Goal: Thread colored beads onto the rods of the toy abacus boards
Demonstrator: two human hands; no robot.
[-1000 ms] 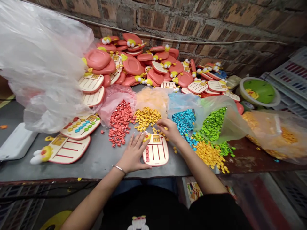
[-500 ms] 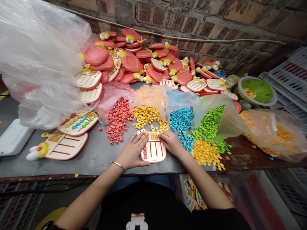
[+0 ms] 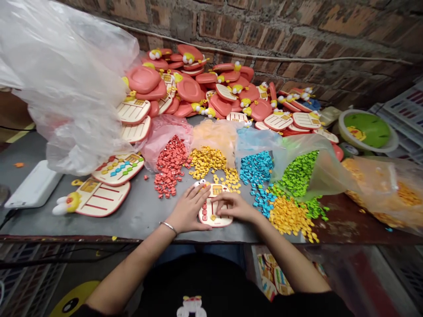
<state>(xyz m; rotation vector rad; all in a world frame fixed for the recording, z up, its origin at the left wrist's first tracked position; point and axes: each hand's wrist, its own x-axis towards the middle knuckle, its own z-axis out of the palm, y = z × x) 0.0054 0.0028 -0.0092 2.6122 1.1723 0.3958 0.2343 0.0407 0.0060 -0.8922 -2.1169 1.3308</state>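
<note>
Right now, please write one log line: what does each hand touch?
left hand: on cream toy board | right hand: on board | nearby: yellow pieces

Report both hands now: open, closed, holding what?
Left hand: open, fingertips on the toy abacus board, holding nothing visible.
Right hand: open, fingers on it, nothing visible held.

Toy workshop: bare brick wall [image 3: 264, 26], grey workbench [image 3: 139, 220], heaped toy boards [image 3: 188, 90], bagged coloured pieces [image 3: 170, 165], plastic crates [image 3: 406, 105]

Toy board [image 3: 214, 219]: left hand [image 3: 188, 209] and right hand [image 3: 236, 207] cover most of it, so its slots and anything held there are hidden. Plastic bag [image 3: 383, 189] right of it is cut off by the frame edge. Blue pieces [image 3: 256, 167] too small to tell shape.
</note>
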